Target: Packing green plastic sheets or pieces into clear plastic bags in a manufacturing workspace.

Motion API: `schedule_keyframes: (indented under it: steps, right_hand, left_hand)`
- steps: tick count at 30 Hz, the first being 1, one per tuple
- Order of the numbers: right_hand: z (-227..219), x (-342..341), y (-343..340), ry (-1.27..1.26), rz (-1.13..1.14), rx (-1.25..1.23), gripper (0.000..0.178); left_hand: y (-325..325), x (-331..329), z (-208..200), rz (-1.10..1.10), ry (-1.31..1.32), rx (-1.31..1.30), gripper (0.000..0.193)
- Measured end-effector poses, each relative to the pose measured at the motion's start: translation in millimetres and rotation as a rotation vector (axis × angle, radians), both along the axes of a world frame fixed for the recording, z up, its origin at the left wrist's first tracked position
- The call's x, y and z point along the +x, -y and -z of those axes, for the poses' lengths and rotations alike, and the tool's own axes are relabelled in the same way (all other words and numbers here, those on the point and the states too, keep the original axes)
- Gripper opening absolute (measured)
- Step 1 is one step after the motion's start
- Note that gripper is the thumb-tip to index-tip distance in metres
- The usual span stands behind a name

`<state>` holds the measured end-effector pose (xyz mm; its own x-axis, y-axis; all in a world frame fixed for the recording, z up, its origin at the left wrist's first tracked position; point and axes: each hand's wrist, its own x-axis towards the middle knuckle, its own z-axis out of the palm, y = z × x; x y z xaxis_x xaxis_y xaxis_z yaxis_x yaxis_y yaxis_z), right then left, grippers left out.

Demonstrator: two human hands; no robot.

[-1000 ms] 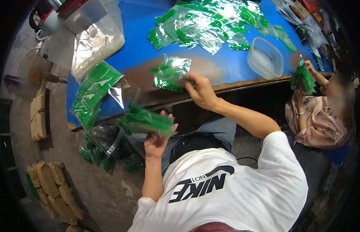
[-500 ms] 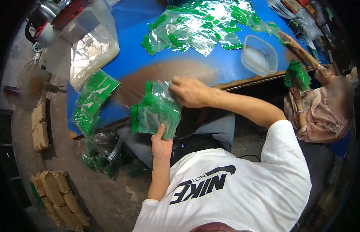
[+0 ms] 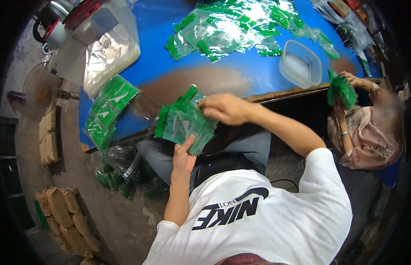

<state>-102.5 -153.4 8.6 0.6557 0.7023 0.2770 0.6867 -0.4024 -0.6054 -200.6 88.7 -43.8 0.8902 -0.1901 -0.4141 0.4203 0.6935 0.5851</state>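
A fanned stack of clear plastic bags with green ends [image 3: 181,121] is gripped low by my left hand [image 3: 184,158], its thumb lying across the top bag. At the stack's upper right edge, my right hand [image 3: 225,109] has its fingers closed, pinching what looks like one clear bag with a green end [image 3: 191,93]. The fingertips are partly hidden by the hand itself. Both hands are over my lap, just off the table's near edge. A large loose pile of the same bags [image 3: 225,33] lies farther back on the blue table [image 3: 157,57].
Overlapping green bags [image 3: 112,104] hang over the table's left corner. A clear plastic tub [image 3: 299,66] stands near the front edge, and a larger clear bin [image 3: 121,48] at back left. A co-worker at right holds a green bundle [image 3: 341,92]. Brown-wrapped packages [image 3: 66,216] lie on the floor.
My right hand has shifted slightly right and down beside the stack, which is now more tilted and fanned. The co-worker's hand has come from the table to the green bundle.
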Motion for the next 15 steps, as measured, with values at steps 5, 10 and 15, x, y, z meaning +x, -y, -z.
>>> schedule_keyframes:
  steps: [5,10,15]
  right_hand:
    - [7.1,109.4,44.5,0.537,0.651,0.052,0.046]
    - [6.1,43.9,12.6,0.299,0.543,-0.462,0.047]
    - [-31.8,44.4,-16.9,-0.237,0.215,-0.15,0.034]
  left_hand:
    - [11.3,10.0,6.8,0.048,0.11,0.058,0.054]
    - [-0.8,4.1,21.2,0.056,0.034,-0.277,0.057]
    - [9.9,4.8,15.4,0.011,-0.05,-0.206,0.05]
